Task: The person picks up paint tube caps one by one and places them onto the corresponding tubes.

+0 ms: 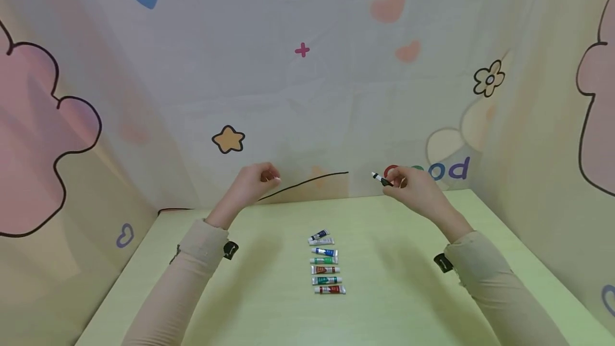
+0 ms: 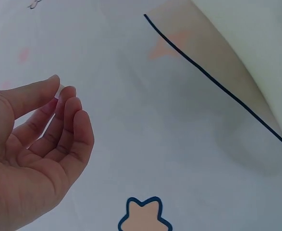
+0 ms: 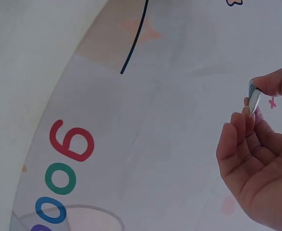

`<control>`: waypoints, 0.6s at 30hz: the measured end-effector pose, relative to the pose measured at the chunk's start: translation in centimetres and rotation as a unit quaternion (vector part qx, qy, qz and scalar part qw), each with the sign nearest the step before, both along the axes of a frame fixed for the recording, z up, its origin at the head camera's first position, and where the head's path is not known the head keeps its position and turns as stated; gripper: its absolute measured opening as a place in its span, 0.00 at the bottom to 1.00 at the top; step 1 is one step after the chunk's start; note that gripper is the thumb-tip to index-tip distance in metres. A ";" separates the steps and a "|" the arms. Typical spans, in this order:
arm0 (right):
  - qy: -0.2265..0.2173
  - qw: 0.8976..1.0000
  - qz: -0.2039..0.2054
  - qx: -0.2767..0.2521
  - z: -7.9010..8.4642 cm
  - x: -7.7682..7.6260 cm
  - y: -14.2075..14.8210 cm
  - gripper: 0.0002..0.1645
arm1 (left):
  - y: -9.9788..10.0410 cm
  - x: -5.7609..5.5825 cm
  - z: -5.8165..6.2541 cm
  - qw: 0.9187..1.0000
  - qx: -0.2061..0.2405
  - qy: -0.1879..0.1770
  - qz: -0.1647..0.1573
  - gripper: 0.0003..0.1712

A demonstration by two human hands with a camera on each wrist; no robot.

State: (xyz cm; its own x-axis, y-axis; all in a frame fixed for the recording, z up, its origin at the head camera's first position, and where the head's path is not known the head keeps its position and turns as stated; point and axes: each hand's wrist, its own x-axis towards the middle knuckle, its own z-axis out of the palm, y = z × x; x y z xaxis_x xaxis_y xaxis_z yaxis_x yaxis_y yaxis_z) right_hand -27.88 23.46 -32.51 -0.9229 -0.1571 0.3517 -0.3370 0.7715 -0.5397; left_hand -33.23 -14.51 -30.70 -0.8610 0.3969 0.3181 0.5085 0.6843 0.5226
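Observation:
My right hand (image 1: 417, 190) pinches a black-and-white paint tube (image 1: 381, 179) between thumb and fingertips, raised above the table. The tube's white end points up and left in the head view; in the right wrist view the tube (image 3: 253, 98) is partly covered by the fingers. Opposite it, my left hand (image 1: 251, 183) is raised too, its thumb and forefinger pinching a tiny whitish piece (image 2: 59, 91). Most of that piece is hidden, and its kind does not show. Between and below the hands, several paint tubes lie in a column, from a dark blue tube (image 1: 319, 235) to a red tube (image 1: 330, 290).
The pale yellow-green table (image 1: 384, 303) reaches back to a printed cloth wall (image 1: 269, 79), with cloth sides at left and right. Among the lying tubes are a white tube (image 1: 323, 241), a blue tube (image 1: 325, 252) and a brownish-red tube (image 1: 325, 270).

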 end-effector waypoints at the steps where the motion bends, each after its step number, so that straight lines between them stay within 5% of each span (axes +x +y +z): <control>1: 0.007 1.000 0.002 -0.001 0.2 0.1 -0.2 0.15 | 0.1 0.1 0.2 1.000 0.003 0.003 -0.003 0.09; 9: 0.077 0.996 0.034 -0.013 1.4 1.7 -1.9 0.10 | 1.6 1.4 2.0 0.999 0.028 0.022 -0.029 0.09; 18: 0.175 0.981 0.076 -0.025 2.3 3.2 -4.0 0.10 | 4.1 4.6 4.7 0.994 0.070 0.039 -0.071 0.11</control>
State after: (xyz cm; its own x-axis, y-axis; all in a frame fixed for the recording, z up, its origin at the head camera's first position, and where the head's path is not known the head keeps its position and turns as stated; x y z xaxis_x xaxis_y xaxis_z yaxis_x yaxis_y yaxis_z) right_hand -24.68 19.43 -30.23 -0.7108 -0.2587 0.6542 -0.6184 0.6730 -0.4058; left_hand -28.66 -10.37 -25.97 -0.7692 0.4605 0.4431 0.6385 0.5257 0.5621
